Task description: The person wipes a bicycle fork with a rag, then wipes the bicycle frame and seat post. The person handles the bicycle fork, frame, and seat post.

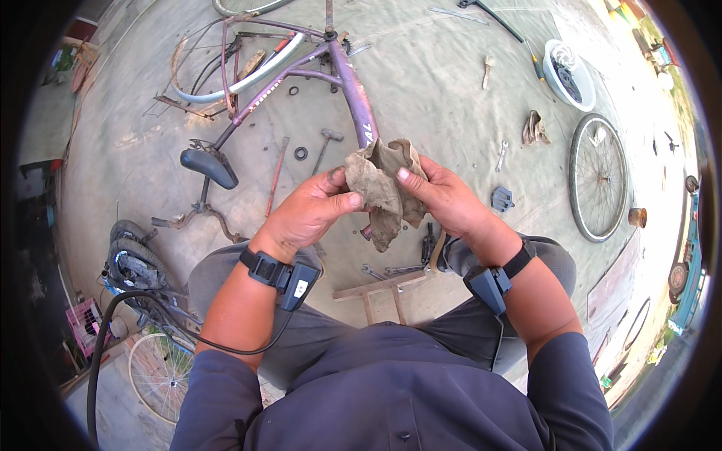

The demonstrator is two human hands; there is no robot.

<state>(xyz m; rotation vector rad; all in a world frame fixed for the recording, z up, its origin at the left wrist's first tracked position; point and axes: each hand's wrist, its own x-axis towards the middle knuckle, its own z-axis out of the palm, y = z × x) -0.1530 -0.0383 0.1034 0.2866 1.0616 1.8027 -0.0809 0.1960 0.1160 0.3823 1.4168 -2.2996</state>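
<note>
Both hands grip a crumpled, dirty brown cloth rag [384, 186] in front of me. My left hand [309, 211] pinches its left side between thumb and fingers. The fingers of my right hand [451, 194] are partly hidden by the folds on the other side, with the thumb on top. Beneath the rag runs a purple bicycle frame [351, 84], lying on its side on the ground. Its lower tube end pokes out just under the cloth. Left of my hands lie a black saddle [210, 168] and a rusty handlebar [206, 211].
Around me are a hammer [327, 146], a red rod [277, 177], a pedal [502, 199], a spanner [501, 157], and a brush [488, 72]. Further right stand a white basin [589, 93] with parts and a spoked wheel [575, 186]. A wooden frame [379, 290] lies between my legs.
</note>
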